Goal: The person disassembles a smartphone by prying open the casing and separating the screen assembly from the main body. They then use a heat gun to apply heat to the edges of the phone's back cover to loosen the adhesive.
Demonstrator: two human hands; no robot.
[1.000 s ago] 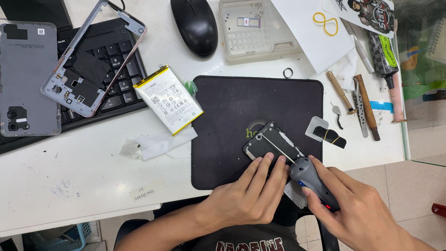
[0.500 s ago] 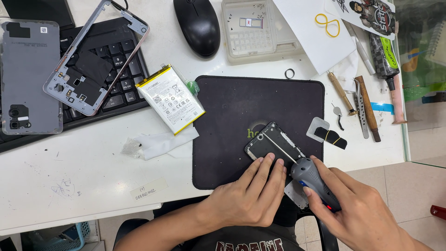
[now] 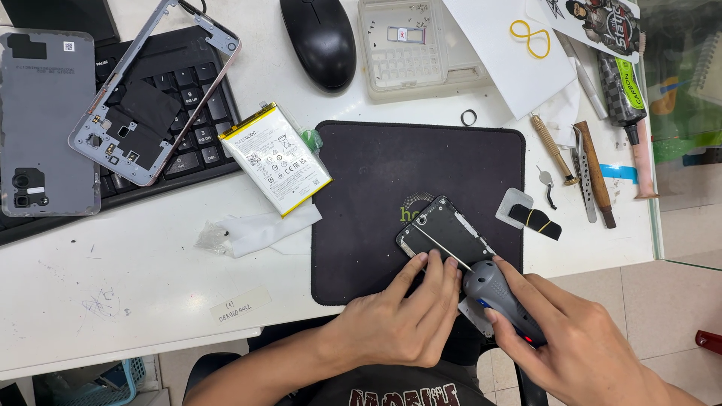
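A disassembled black phone lies tilted on the black work mat near its front right corner. My left hand rests on the phone's near end, fingers pressing it flat. My right hand grips a grey electric screwdriver, whose thin bit reaches across the phone's upper part. The phone's lower half is hidden under my fingers.
A phone battery lies left of the mat. A metal phone frame rests on a black keyboard, with a grey back cover at far left. Behind the mat are a mouse and a clear parts tray; hand tools lie right.
Both hands and the screwdriver stay nearly still on the phone; the view has shifted only slightly.
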